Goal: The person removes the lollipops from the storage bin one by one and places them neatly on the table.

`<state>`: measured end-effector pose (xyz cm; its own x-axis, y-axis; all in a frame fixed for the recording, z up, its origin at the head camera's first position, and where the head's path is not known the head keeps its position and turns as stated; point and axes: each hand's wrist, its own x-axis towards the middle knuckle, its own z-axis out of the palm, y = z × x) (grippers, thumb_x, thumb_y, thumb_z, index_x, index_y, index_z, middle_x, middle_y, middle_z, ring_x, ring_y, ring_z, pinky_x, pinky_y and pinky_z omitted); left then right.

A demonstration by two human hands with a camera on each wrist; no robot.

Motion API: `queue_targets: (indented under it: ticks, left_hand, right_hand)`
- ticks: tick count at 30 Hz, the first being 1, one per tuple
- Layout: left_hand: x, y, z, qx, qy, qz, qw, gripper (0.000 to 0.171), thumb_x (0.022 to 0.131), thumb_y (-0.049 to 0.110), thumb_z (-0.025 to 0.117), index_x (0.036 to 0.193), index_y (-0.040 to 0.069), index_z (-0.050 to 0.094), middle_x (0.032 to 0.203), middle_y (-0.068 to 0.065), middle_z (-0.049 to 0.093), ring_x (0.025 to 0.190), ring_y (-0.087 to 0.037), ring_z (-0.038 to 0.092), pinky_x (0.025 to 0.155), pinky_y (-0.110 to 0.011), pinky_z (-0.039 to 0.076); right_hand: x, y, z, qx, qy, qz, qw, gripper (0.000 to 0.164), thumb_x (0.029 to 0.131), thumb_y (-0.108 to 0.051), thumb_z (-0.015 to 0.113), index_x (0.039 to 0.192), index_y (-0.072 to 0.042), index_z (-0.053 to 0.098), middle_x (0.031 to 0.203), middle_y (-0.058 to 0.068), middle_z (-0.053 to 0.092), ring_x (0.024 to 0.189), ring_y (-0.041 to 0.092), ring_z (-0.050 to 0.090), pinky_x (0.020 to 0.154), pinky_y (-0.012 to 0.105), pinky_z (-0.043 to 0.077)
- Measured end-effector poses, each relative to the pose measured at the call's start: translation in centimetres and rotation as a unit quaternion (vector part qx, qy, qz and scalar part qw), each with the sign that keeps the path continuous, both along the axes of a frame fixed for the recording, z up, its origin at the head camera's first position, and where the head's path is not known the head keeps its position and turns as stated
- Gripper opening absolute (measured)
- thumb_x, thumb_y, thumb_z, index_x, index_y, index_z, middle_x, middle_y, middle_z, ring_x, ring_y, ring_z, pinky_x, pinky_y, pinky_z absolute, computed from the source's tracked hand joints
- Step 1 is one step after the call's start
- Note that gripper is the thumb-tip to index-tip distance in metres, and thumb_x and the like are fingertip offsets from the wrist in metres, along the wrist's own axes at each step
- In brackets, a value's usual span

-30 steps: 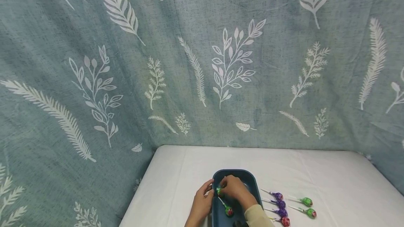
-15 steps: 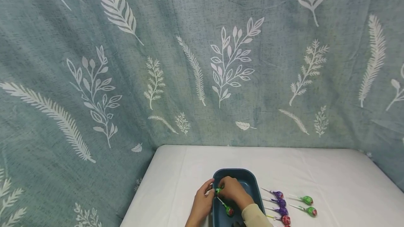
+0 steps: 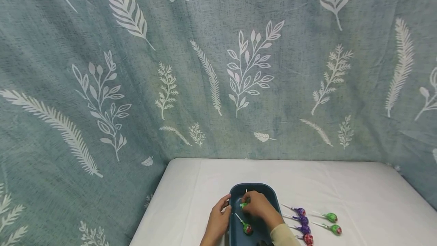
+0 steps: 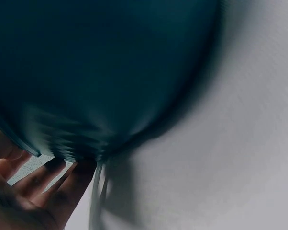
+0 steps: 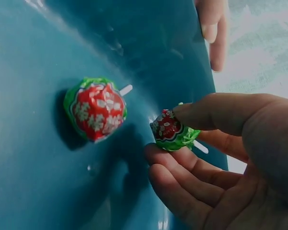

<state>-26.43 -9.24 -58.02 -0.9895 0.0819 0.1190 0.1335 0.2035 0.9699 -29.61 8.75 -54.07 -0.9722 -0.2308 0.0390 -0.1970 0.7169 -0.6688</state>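
Note:
In the head view my left hand (image 3: 219, 217) lies along the left side of a dark blue tray (image 3: 252, 185), its fingertips at the rim. The left wrist view shows those fingers (image 4: 74, 184) extended against the tray's outer wall. My right hand (image 3: 259, 206) is over the inside of the tray and pinches a green-wrapped lollipop (image 5: 170, 129) with a red label between thumb and fingers. Its white stick (image 5: 200, 146) points away from the other lollipop. That second green and red lollipop (image 3: 247, 228) lies on the tray floor, below my right hand in the head view.
Right of the tray, several lollipops lie on the white table (image 3: 201, 177): purple ones (image 3: 302, 220) in a column, red ones (image 3: 308, 238) below them, and two green ones (image 3: 331, 217) further right. A leaf-patterned curtain (image 3: 211, 67) hangs behind. Something dark (image 3: 263, 243) sits at the tray's near end.
My right hand has shifted slightly right, away from the tray's left wall, with the lollipop still pinched. The left hand and the lollipop on the tray floor keep their places.

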Motion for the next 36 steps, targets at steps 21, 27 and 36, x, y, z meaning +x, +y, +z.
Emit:
queue_targets:
  ticks: [21, 27, 36]
  left_hand:
    - [-0.1, 0.1, -0.1, 0.005, -0.013, 0.001, 0.9999, 0.039, 0.1, 0.007, 0.056, 0.139, 0.002, 0.058, 0.125, -0.024, 0.065, 0.103, -0.034, 0.07, 0.085, -0.045, 0.057]
    - [-0.1, 0.2, -0.1, 0.009, -0.016, 0.0, 0.9998, 0.039, 0.101, 0.007, 0.056, 0.139, 0.002, 0.058, 0.126, -0.024, 0.065, 0.104, -0.034, 0.069, 0.086, -0.046, 0.056]
    - [-0.1, 0.2, -0.1, 0.001, 0.001, 0.006, 1.0, 0.039, 0.1, 0.007, 0.057, 0.138, 0.002, 0.059, 0.123, -0.022, 0.067, 0.102, -0.032, 0.07, 0.085, -0.041, 0.056]
  right_hand:
    - [1.2, 2.2, 1.1, -0.028, -0.012, -0.012, 0.999, 0.022, 0.078, -0.007, 0.077, 0.101, -0.007, 0.076, 0.092, 0.008, 0.072, 0.081, 0.022, 0.066, 0.068, 0.044, 0.055]
    - [1.7, 2.6, 1.5, -0.035, 0.009, -0.027, 0.999, 0.021, 0.079, -0.009, 0.079, 0.1, -0.011, 0.076, 0.091, 0.004, 0.071, 0.082, 0.022, 0.066, 0.072, 0.047, 0.055]
    - [2.4, 3.5, 1.8, -0.069, 0.059, -0.037, 0.995, 0.017, 0.076, -0.008, 0.079, 0.091, -0.012, 0.074, 0.087, -0.002, 0.07, 0.078, 0.016, 0.066, 0.069, 0.039, 0.054]
